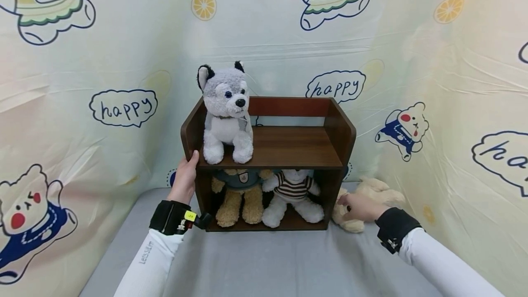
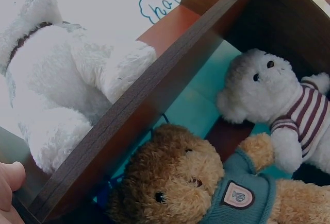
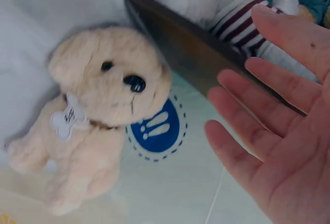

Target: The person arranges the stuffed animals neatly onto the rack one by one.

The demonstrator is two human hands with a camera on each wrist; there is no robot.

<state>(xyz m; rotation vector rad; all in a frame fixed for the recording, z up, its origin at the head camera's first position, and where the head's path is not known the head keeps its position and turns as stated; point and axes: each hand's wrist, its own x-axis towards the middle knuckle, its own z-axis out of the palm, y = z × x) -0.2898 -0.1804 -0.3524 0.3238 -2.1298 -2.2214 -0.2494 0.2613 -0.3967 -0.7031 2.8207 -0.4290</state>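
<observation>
A small dark-brown wooden shelf (image 1: 288,145) with two tiers stands on the grey surface. My left hand (image 1: 184,180) holds its left side panel, the thumb at the front edge. On the top tier sits a grey and white plush husky (image 1: 227,118). Below sit a brown teddy bear (image 1: 239,196) in a green top and a white plush bear (image 1: 294,196) in a striped top. My right hand (image 1: 360,206), fingers spread apart in the right wrist view, is beside the shelf's right side, near a beige plush dog (image 3: 108,80) that lies on its side.
Patterned cloth (image 1: 264,35) hangs behind and at both sides. A grey cloth-covered surface (image 1: 264,260) stretches in front of the shelf. The top tier's bare board (image 1: 293,145) shows right of the husky.
</observation>
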